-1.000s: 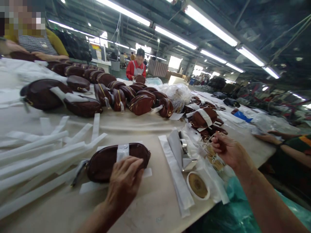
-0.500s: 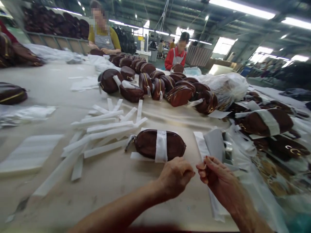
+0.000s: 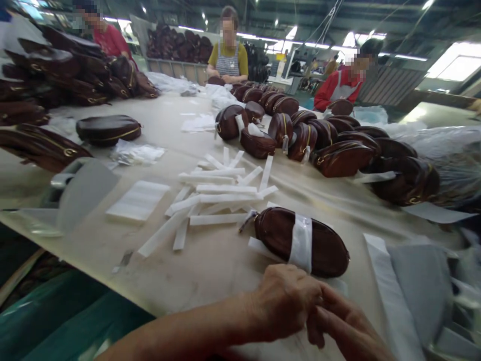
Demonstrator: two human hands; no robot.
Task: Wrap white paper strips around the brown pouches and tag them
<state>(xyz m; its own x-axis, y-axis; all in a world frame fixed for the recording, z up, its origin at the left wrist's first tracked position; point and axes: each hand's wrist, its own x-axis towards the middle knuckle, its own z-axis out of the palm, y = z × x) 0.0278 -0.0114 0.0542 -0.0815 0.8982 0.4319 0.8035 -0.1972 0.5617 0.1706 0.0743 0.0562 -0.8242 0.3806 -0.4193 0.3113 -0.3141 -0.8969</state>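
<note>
A dark brown oval bag lies on the table in front of me, with a white paper band around its middle and a wrapped zip pull at its left end. My left hand is closed just below the bag's near edge, fingertips turned away from view. Against its fingers rests my right hand, its own fingers curled and pressed together. Whatever sits between the fingers is hidden or too small to make out. White paper strips lie in a loose heap beyond and left of the bag.
Rows of brown bags stand across the table's back right. A stack of white sheets lies left, a tape dispenser near the left edge. Another grey dispenser and a long white strip lie right. Several people work behind.
My view has swung left, so more of the table's left side shows. My hands, slightly apart before, now touch each other below the bag. The banded bag stays lying on the table.
</note>
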